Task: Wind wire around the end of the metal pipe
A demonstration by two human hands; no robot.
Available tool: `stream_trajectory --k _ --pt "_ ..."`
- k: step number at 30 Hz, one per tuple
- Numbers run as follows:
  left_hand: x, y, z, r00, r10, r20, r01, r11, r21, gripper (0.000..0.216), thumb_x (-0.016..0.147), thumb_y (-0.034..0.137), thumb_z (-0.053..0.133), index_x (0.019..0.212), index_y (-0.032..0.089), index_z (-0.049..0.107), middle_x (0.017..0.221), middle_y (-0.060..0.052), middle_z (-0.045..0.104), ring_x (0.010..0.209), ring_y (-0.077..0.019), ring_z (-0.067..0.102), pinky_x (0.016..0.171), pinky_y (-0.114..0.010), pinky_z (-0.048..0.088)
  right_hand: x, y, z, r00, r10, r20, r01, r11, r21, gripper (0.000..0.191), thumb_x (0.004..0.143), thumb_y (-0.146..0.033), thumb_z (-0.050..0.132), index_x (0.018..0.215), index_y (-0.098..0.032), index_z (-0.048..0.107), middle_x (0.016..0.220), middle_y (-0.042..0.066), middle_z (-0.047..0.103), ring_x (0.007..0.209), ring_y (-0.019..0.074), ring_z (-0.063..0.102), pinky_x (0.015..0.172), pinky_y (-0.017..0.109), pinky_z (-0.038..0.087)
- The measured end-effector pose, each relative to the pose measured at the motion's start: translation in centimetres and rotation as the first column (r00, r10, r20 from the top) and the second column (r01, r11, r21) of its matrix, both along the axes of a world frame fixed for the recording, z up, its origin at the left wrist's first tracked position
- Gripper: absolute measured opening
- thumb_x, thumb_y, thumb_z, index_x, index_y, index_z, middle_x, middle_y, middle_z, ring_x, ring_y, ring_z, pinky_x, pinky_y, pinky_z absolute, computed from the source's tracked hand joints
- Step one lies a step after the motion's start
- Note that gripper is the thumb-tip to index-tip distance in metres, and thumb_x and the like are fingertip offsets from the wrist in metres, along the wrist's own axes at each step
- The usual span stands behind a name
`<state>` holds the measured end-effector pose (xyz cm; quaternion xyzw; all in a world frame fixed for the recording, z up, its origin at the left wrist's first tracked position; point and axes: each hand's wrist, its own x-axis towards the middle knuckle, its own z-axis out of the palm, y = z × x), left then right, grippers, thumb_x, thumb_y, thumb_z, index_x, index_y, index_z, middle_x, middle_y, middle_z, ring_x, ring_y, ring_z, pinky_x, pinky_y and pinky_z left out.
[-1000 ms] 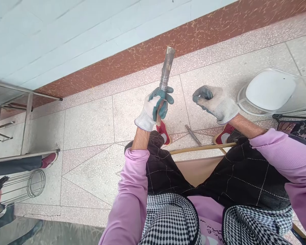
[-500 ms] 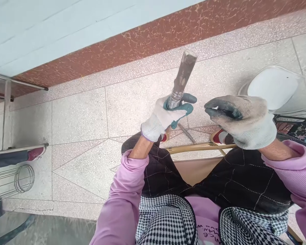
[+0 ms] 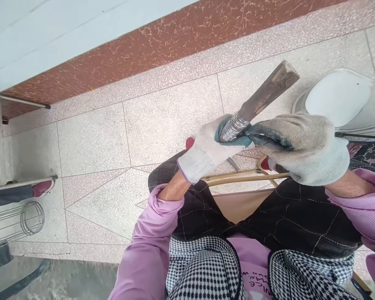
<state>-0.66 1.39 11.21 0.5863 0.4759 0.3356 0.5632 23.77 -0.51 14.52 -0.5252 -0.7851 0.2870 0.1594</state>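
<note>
Slanting up to the right above the person's knees, a worn wooden stick [image 3: 262, 93] has its squared top end pointing toward the white chair seat [image 3: 337, 98], while its lower end disappears into the left hand [image 3: 211, 148]. A band of shiny wire coil [image 3: 233, 126] is wound tightly around the stick just above that hand. The left hand, in a white glove with a teal palm, is wrapped shut around the stick below the coil. The right hand [image 3: 300, 146], in a dirtier grey glove with dark coated fingertips, comes in from the right with its thumb and fingers drawn together at the coil; they touch it or the left glove just beside it, but whether they pinch a wire end there cannot be told.

Both forearms come out of lilac sleeves [image 3: 153, 246]. Below the hands lie the person's dark quilted trousers [image 3: 293, 221], and a checked apron [image 3: 203, 266] covers the lap. Between the knees shows the tan seat of a stool [image 3: 237, 206] with a thin metal rim. A red shoe [image 3: 190, 143] peeks out behind the left hand.

Under it all is a speckled tile floor [image 3: 96, 141], which meets a red-brown skirting [image 3: 143, 50] and a pale wall. At far left stand metal frame legs [image 3: 0, 141], a round wire cage [image 3: 21, 221] on its side, and another person's trouser leg with a dark red shoe [image 3: 42, 187].
</note>
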Motion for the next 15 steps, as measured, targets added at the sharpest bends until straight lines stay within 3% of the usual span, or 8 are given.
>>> stream_trajectory --k 3,6,9,11,13,15 --pt "0.3 -0.1 -0.2 0.998 0.023 -0.054 -0.023 1.000 0.010 0.032 0.088 0.032 0.103 0.103 0.019 0.079 0.102 -0.005 0.082 0.104 -0.0280 0.083 0.091 -0.035 0.069 -0.2 -0.1 0.2 0.999 0.043 0.011 -0.043 0.997 0.060 0.023 0.113 -0.047 0.068 0.103 -0.031 0.081 0.100 0.012 0.083 0.095 0.0330 0.079 0.085 0.045 0.054" --pt "0.2 0.0 0.0 0.995 -0.038 -0.097 0.025 0.991 -0.135 0.028 0.093 0.035 0.099 0.106 0.020 0.080 0.092 -0.003 0.078 0.084 -0.0220 0.080 0.066 -0.027 0.062 -0.2 -0.2 -0.2 0.990 0.120 0.076 -0.134 0.970 0.204 0.032 0.121 -0.044 0.055 0.110 -0.027 0.081 0.101 0.010 0.084 0.092 0.0315 0.080 0.082 0.044 0.054" --pt "0.0 0.2 0.6 0.990 -0.126 -0.066 0.098 0.939 -0.329 0.023 0.103 0.041 0.093 0.111 0.021 0.083 0.079 -0.001 0.071 0.059 -0.0151 0.069 0.047 -0.022 0.047 0.0 -0.4 -0.8 0.967 0.172 0.190 -0.239 0.872 0.427 0.055 0.129 -0.044 0.033 0.114 -0.020 0.081 0.095 0.011 0.082 0.083 0.0306 0.078 0.074 0.044 0.050" --pt "0.0 0.3 0.8 0.987 -0.137 -0.080 0.102 0.932 -0.349 0.020 0.107 0.039 0.090 0.111 0.021 0.084 0.074 0.000 0.067 0.054 -0.0131 0.064 0.046 -0.022 0.046 0.2 -0.4 -1.0 0.951 0.160 0.263 -0.279 0.807 0.520 0.056 0.129 -0.040 0.032 0.113 -0.019 0.082 0.086 0.011 0.079 0.076 0.0289 0.073 0.068 0.044 0.043" --pt "0.0 0.3 0.8 0.983 -0.130 -0.126 0.086 0.948 -0.305 0.015 0.108 0.034 0.088 0.111 0.020 0.084 0.074 -0.001 0.067 0.055 -0.0135 0.066 0.049 -0.024 0.050 0.3 -0.4 -0.8 0.932 0.180 0.314 -0.324 0.801 0.503 0.041 0.124 -0.033 0.045 0.116 -0.020 0.083 0.083 0.011 0.077 0.074 0.0278 0.071 0.065 0.042 0.039" --pt "0.1 0.2 0.6 0.978 -0.131 -0.160 0.087 0.963 -0.254 0.013 0.108 0.031 0.086 0.112 0.019 0.083 0.076 -0.001 0.069 0.059 -0.0152 0.069 0.054 -0.026 0.055 0.3 -0.4 -0.4 0.922 0.190 0.338 -0.322 0.861 0.395 0.030 0.119 -0.030 0.054 0.120 -0.024 0.084 0.087 0.011 0.080 0.079 0.0283 0.073 0.066 0.041 0.040"
